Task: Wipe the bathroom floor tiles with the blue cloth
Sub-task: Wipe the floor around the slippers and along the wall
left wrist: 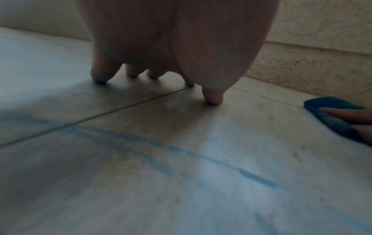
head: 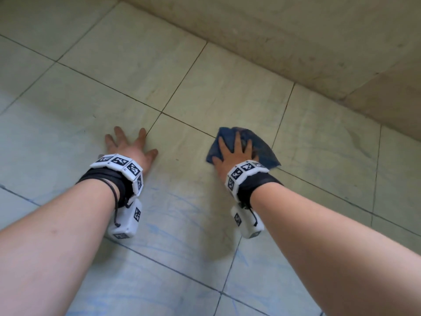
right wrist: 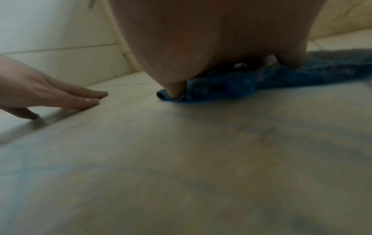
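The blue cloth [head: 262, 144] lies flat on the floor tiles [head: 136, 65], a little way out from the wall [head: 319, 30]. It is crumpled into a rough wedge. Its long side runs from the end nearer the person's left hand out to a loose corner on the far side, and that corner points away from the left hand and back toward the person. The right hand [head: 234, 153] lies on top of the cloth with its fingers spread and nearly straight, pressing it down onto the tile. The fingers point toward the wall. The hand is not wrapped around the cloth; it is just flat on it.

The hand hides the middle of the cloth. In the right wrist view the palm blocks most of it, and only the thumb tip pushing into the near edge shows clearly. That view is blurry. In the left wrist view only one end of the cloth shows, cut off by the picture's edge.

Beside the cloth, but not touching it, the left hand [head: 129, 147] rests on the bare tile. Its fingers are spread wide and hold nothing, and the fingertips [left wrist: 98, 76] touch the floor.

Farther from the wall than the cloth, faint blue streaks [left wrist: 161, 146] cross the tiles. Both wrists wear white bands [head: 118, 166] with black and white square patterns.
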Action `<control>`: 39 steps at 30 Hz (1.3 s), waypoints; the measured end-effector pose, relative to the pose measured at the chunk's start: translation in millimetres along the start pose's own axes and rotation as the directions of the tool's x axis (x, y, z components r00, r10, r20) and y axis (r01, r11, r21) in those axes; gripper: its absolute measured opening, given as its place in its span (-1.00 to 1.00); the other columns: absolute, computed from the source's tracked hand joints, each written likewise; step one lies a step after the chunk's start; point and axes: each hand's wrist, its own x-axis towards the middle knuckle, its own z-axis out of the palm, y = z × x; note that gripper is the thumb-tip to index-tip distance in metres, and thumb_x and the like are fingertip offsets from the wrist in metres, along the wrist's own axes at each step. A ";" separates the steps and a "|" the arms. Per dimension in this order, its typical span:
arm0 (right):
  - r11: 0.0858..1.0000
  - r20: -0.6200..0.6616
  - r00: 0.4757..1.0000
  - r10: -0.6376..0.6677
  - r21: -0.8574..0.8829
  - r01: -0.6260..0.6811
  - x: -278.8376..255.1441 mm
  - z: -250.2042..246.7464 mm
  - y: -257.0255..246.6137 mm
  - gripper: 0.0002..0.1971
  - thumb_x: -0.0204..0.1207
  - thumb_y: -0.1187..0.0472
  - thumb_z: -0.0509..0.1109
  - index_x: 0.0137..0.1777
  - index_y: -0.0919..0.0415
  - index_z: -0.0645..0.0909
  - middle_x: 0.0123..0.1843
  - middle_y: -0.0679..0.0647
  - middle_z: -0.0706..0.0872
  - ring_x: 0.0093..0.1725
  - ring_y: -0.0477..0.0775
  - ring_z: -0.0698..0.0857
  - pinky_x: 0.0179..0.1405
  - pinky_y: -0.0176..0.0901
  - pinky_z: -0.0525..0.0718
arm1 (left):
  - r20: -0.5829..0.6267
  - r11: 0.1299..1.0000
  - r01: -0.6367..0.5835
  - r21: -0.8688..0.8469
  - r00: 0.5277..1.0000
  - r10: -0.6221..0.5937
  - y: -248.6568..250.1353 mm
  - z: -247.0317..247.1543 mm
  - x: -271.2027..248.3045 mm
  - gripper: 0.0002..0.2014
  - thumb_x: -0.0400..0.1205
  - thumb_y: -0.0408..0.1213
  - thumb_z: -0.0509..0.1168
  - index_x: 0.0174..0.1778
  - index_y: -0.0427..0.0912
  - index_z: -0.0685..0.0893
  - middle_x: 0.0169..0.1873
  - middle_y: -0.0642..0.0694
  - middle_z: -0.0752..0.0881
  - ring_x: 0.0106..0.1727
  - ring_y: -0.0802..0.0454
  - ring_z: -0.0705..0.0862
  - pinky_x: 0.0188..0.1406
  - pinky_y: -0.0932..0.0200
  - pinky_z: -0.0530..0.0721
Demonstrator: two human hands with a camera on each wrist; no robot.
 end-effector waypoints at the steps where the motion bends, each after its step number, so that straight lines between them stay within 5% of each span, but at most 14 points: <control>1: 1.000 -0.001 1.000 -0.030 -0.005 0.030 -4.6 3.9 -7.9 -0.35 0.71 -0.21 0.00 0.70 -0.25 -0.22 0.73 0.05 -0.41 0.68 0.41 -0.31 0.61 0.45 -0.10 | 0.003 1.000 0.002 -0.001 1.000 -0.002 1.4 0.2 0.1 -0.31 0.71 0.23 0.12 0.73 0.23 0.01 0.73 -0.25 -0.25 0.71 -0.40 -0.23 0.64 -0.41 0.04; 5: 0.960 0.039 0.962 -0.271 -0.067 0.273 -32.6 28.9 -47.8 -0.36 0.71 -0.17 0.06 0.70 -0.27 -0.15 0.72 0.03 -0.43 0.66 0.43 -0.37 0.58 0.48 -0.17 | 0.005 1.000 0.015 0.009 1.000 -0.015 3.4 -1.9 -0.4 -0.30 0.71 0.24 0.11 0.74 0.22 -0.01 0.72 -0.27 -0.26 0.71 -0.41 -0.23 0.65 -0.39 0.04; 8: 0.940 0.076 0.943 -0.323 -0.093 0.329 -32.1 30.2 -47.5 -0.37 0.72 -0.16 0.04 0.70 -0.28 -0.16 0.72 -0.02 -0.41 0.67 0.37 -0.37 0.59 0.44 -0.17 | 0.006 1.000 0.012 -0.008 1.000 -0.012 2.4 -1.5 -2.0 -0.31 0.72 0.24 0.11 0.74 0.21 0.00 0.72 -0.26 -0.26 0.71 -0.40 -0.25 0.64 -0.41 0.02; 14: 1.000 0.010 1.000 0.015 0.002 -0.015 2.8 1.6 17.3 -0.38 0.73 -0.18 -0.02 0.70 -0.26 -0.22 0.73 0.01 -0.39 0.69 0.36 -0.30 0.63 0.40 -0.10 | 0.013 1.000 0.004 -0.015 1.000 -0.004 0.1 -1.2 -2.0 -0.31 0.71 0.24 0.09 0.73 0.22 0.00 0.72 -0.27 -0.28 0.70 -0.43 -0.27 0.65 -0.43 -0.01; 16: 1.000 0.014 1.000 0.024 0.003 -0.024 0.2 2.4 16.4 -0.37 0.73 -0.18 -0.01 0.70 -0.24 -0.22 0.73 0.03 -0.40 0.68 0.40 -0.31 0.62 0.43 -0.11 | 0.020 1.000 0.008 -0.020 1.000 -0.008 3.3 -1.4 -2.0 -0.31 0.72 0.23 0.09 0.73 0.21 0.00 0.72 -0.27 -0.28 0.70 -0.44 -0.27 0.65 -0.43 -0.01; 20: 0.963 0.056 0.964 -0.259 -0.056 0.263 -26.7 20.5 -20.2 -0.35 0.71 -0.16 0.06 0.71 -0.27 -0.16 0.71 0.02 -0.45 0.65 0.42 -0.40 0.59 0.45 -0.21 | 0.024 0.999 0.030 -0.030 0.999 -0.029 7.2 -2.2 -4.1 -0.32 0.73 0.21 0.10 0.74 0.23 -0.01 0.72 -0.26 -0.29 0.70 -0.43 -0.28 0.65 -0.43 -0.03; 23: 0.940 0.096 0.941 -0.324 -0.081 0.332 -30.5 22.9 -27.9 -0.35 0.71 -0.15 0.09 0.70 -0.28 -0.16 0.72 -0.03 -0.44 0.66 0.36 -0.41 0.60 0.42 -0.24 | 0.007 0.998 0.031 -0.051 1.000 -0.031 9.3 -0.8 -5.6 -0.34 0.73 0.19 0.12 0.73 0.26 0.01 0.72 -0.25 -0.30 0.70 -0.44 -0.29 0.64 -0.44 -0.03; 26: 0.966 0.058 0.968 -0.245 -0.074 0.249 -16.1 14.9 -1.2 -0.37 0.72 -0.16 0.04 0.70 -0.28 -0.17 0.73 -0.02 -0.40 0.69 0.30 -0.33 0.61 0.37 -0.17 | 0.012 0.998 0.030 -0.059 1.000 -0.029 10.9 -0.2 -7.3 -0.33 0.72 0.21 0.13 0.72 0.28 0.02 0.72 -0.25 -0.31 0.69 -0.44 -0.31 0.64 -0.45 -0.04; 30: 0.995 0.035 0.995 0.095 0.037 -0.096 10.7 -8.1 57.0 -0.40 0.74 -0.15 -0.05 0.71 -0.26 -0.22 0.73 0.03 -0.41 0.69 0.38 -0.30 0.62 0.43 -0.09 | 0.031 0.998 0.032 -0.049 0.999 -0.031 13.9 0.3 -8.2 -0.30 0.69 0.25 0.14 0.72 0.30 -0.01 0.71 -0.25 -0.34 0.68 -0.46 -0.32 0.62 -0.48 -0.01; 32: 0.989 0.049 0.988 0.146 0.025 -0.147 13.1 -11.3 62.4 -0.40 0.75 -0.13 -0.06 0.70 -0.26 -0.25 0.71 0.03 -0.45 0.67 0.43 -0.33 0.60 0.48 -0.08 | 0.031 0.999 0.034 -0.043 0.999 -0.032 16.6 1.4 -8.4 -0.29 0.69 0.26 0.14 0.72 0.30 -0.02 0.71 -0.24 -0.35 0.68 -0.47 -0.32 0.61 -0.50 -0.01; 39: 0.951 0.104 0.952 -0.287 -0.090 0.296 -23.5 14.0 -30.8 -0.38 0.73 -0.15 0.03 0.69 -0.32 -0.20 0.70 0.00 -0.48 0.64 0.43 -0.42 0.59 0.49 -0.19 | 0.053 1.000 0.026 -0.018 0.998 -0.025 24.5 -3.7 -7.8 -0.30 0.68 0.30 0.12 0.71 0.35 -0.03 0.71 -0.17 -0.36 0.67 -0.52 -0.31 0.57 -0.52 -0.05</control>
